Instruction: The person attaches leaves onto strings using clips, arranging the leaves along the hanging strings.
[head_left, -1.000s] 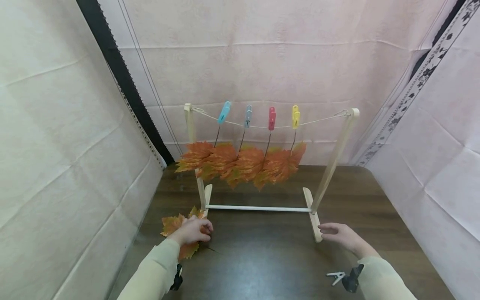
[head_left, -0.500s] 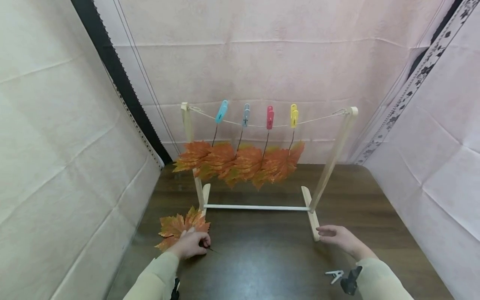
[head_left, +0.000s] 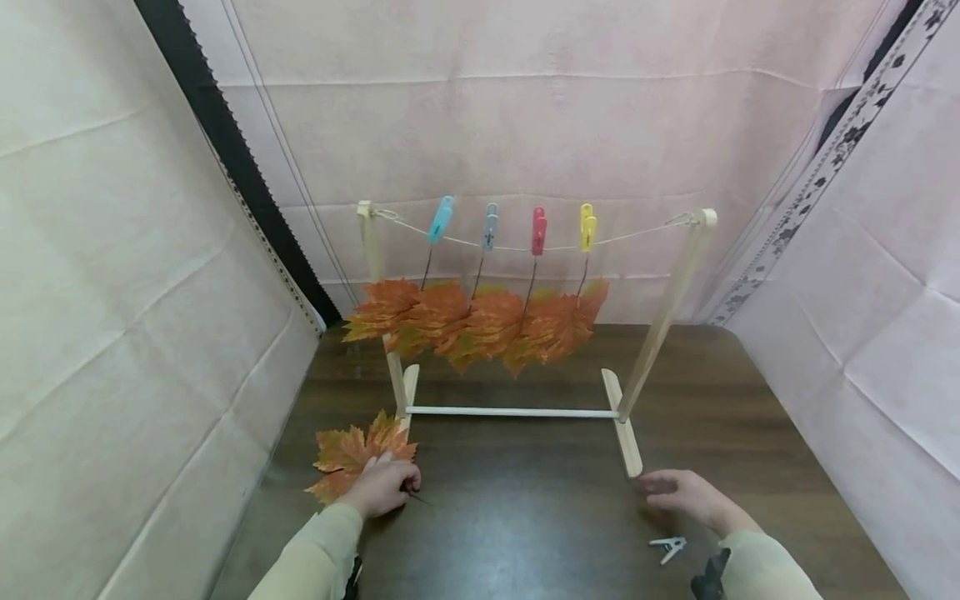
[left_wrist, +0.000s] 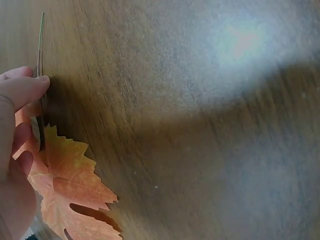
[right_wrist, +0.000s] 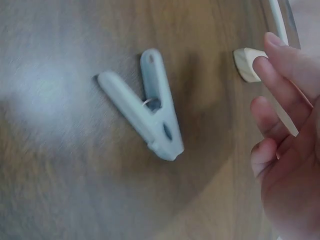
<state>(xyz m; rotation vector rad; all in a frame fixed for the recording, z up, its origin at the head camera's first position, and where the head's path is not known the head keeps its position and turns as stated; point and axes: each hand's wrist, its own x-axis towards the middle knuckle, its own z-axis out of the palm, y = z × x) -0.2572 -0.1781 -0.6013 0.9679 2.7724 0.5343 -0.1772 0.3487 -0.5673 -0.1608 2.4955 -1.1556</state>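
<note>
My left hand [head_left: 381, 486] pinches the thin stem [left_wrist: 40, 55] of an orange maple leaf [head_left: 348, 458] between thumb and finger, low over the table at the left. In the left wrist view the leaf's toothed lobes spread below the fingers. My right hand [head_left: 686, 493] hovers with loosely bent fingers near the front end of the rack's right foot, holding nothing. A pale grey-blue clothespin [right_wrist: 145, 107] lies on the table beside that hand, its handles spread apart.
A wooden rack [head_left: 513, 412] with a string stands mid-table. Blue, grey, red [head_left: 538, 232] and yellow [head_left: 587, 229] clothespins hold maple leaves [head_left: 480, 325] by their stems along the string. Pale cloth walls [head_left: 525, 150] rise at the back and both sides.
My left hand has turned and slid slightly left and down with the leaf, showing more of it. My right hand has moved slightly down, toward the loose clothespin.
</note>
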